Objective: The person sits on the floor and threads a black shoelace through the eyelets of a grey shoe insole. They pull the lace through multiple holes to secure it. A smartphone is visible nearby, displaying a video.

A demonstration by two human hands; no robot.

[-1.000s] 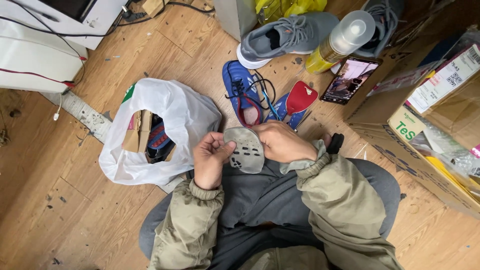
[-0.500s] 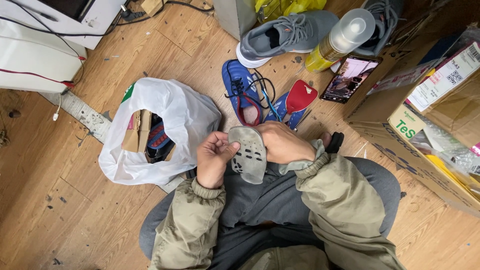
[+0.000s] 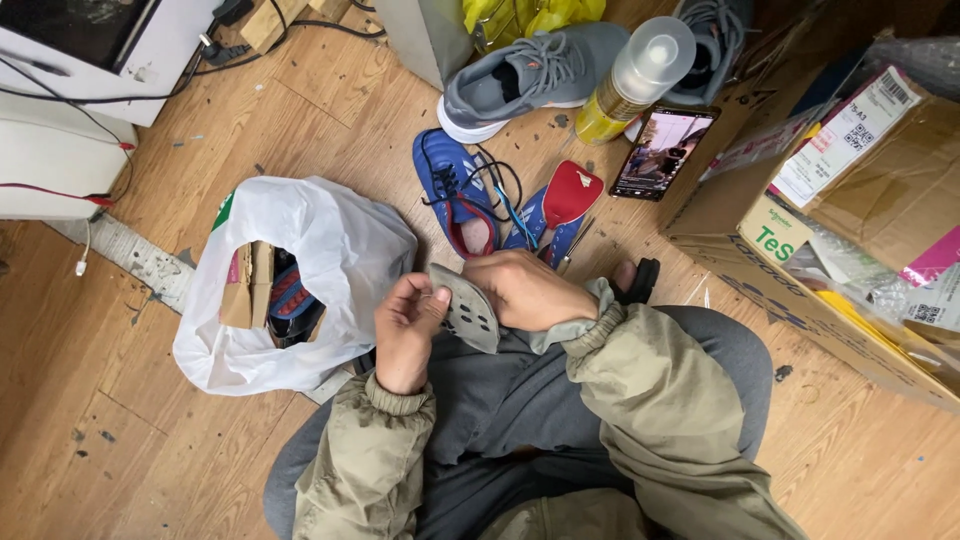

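I sit on a wooden floor and hold a grey perforated shoe insole [image 3: 466, 308] over my lap with both hands. My left hand [image 3: 407, 328] pinches its left edge with fingers curled. My right hand [image 3: 528, 290] grips its right side from above. Just beyond my hands lies a blue shoe [image 3: 458, 194] with loose black laces, and beside it a second blue shoe with a red tongue [image 3: 562, 205].
A white plastic bag [image 3: 318, 262] with cardboard and a shoe inside lies at my left. Grey sneakers [image 3: 530, 78], a spray bottle [image 3: 632, 76] and a phone [image 3: 662, 150] lie farther off. Cardboard boxes [image 3: 800, 262] stand at the right, white appliances [image 3: 60, 110] at the left.
The insole has been turned in my hands, its long side now tilting toward lower right. Both hands stayed over my lap.
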